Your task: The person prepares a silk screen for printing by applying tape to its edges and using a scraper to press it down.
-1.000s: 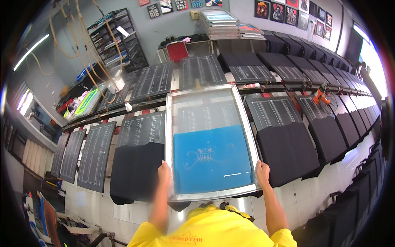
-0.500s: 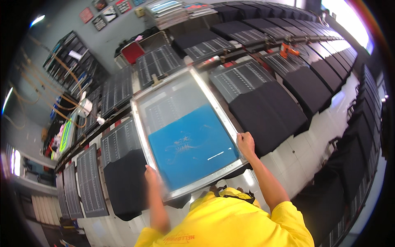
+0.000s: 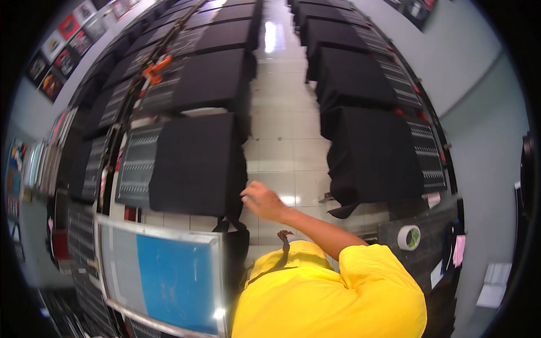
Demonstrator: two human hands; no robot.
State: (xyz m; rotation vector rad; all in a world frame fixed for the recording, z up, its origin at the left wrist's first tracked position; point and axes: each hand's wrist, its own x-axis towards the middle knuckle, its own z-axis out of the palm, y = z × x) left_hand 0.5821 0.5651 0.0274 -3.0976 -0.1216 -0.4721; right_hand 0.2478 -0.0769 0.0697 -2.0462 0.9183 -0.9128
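Screen frame point(image 3: 174, 276) at L, R hand point(image 3: 264, 201) nr blk cloth point(image 3: 194, 163)

Marked boards point(image 3: 133, 172) at left carrying black cloths point(image 3: 194, 163), framed screen point(image 3: 174, 279) lying over near end, orange tool point(image 3: 155, 70) resting farther along, dark tabletop point(image 3: 389, 239) holding tape roll point(image 3: 403, 238)

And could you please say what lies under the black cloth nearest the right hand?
A dark board with white markings extends left from under the black cloth; the covered part is hidden.

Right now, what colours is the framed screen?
The screen is blue on one part, pale grey on the other; head view.
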